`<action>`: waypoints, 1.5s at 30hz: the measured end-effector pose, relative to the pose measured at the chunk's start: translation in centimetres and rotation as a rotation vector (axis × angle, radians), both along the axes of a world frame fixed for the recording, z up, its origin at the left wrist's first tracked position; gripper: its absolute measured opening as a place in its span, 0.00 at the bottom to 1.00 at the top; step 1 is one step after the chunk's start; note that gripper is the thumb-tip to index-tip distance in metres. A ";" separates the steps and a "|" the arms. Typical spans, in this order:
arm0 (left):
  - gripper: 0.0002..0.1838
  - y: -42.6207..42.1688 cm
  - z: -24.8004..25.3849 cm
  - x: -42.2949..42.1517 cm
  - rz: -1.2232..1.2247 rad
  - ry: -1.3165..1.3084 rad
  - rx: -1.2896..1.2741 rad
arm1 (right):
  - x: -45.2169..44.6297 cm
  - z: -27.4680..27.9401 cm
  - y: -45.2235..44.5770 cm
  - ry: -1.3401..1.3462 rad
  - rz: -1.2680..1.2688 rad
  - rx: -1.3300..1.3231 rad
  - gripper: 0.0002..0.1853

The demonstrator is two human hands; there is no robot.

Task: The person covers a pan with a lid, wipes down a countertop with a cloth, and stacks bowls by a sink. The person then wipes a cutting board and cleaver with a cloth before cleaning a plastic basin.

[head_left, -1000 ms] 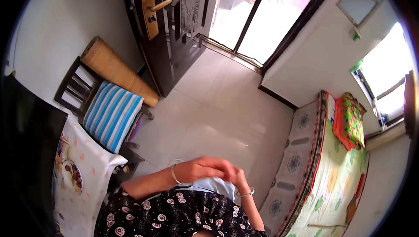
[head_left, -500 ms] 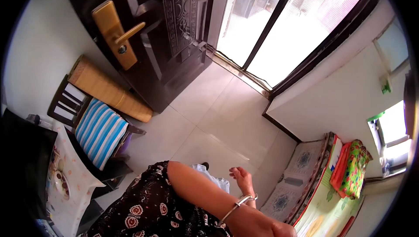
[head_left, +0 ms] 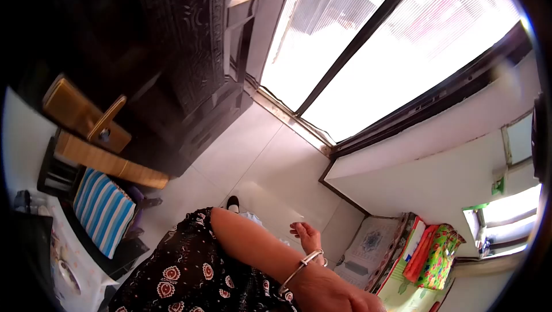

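My left arm crosses in front of me from a dark patterned sleeve (head_left: pixel 172 277), with a silver bangle (head_left: pixel 302 267) at the wrist. The back of my left hand (head_left: pixel 345 299) shows at the bottom edge; its fingers are hidden or out of frame. Beyond that wrist, low over the floor, is my right hand (head_left: pixel 307 235). Its fingers are loosely bent and apart, and nothing shows in them. Neither hand visibly touches the dark carved door (head_left: pixel 190 82), which stands ajar at the left with a gold handle (head_left: pixel 108 117).
A glass sliding door (head_left: pixel 368 64) lies ahead behind a threshold. On the left are a rolled mat (head_left: pixel 115 162), a chair with a striped cushion (head_left: pixel 103 211) and a table (head_left: pixel 86 295). A covered bench (head_left: pixel 368 249) with folded bright cloth (head_left: pixel 440 257) stands right. Pale tiles (head_left: pixel 253 151) cover the floor.
The view has moved forward and turned: the door, handle and chair sit farther left. A dark shoe shows more fully beyond my forearm. Both hands keep nearly the same pose.
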State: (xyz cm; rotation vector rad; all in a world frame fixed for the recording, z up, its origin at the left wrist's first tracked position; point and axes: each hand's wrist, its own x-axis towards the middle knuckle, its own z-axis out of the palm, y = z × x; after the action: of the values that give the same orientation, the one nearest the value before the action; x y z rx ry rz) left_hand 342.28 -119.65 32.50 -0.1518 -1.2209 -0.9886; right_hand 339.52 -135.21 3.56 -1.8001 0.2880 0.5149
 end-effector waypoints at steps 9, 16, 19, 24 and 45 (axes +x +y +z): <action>0.17 -2.3 -1.0 13.5 -0.034 0.048 -0.003 | 10.2 -2.1 -3.2 0.104 -0.118 0.046 0.14; 0.14 -6.5 -2.2 30.0 -0.120 -0.162 0.162 | 24.0 -2.6 -8.3 0.008 -0.067 0.022 0.15; 0.08 -4.3 -2.9 35.1 0.231 0.011 0.554 | 31.5 -3.4 -10.4 -0.130 -0.027 0.000 0.15; 0.06 -3.3 -7.9 42.5 0.677 0.186 0.891 | 47.3 0.0 -10.3 -0.454 0.111 -0.077 0.13; 0.21 -5.9 -20.0 89.9 1.345 -0.317 1.397 | 95.9 5.5 -32.1 -0.750 -0.809 -0.195 0.13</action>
State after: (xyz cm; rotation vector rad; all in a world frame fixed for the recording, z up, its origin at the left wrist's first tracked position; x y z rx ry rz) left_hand 432.17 -125.56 12.46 1.7338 -0.4045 -0.4143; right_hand 435.46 -167.32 9.08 -1.7468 0.5042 -0.7630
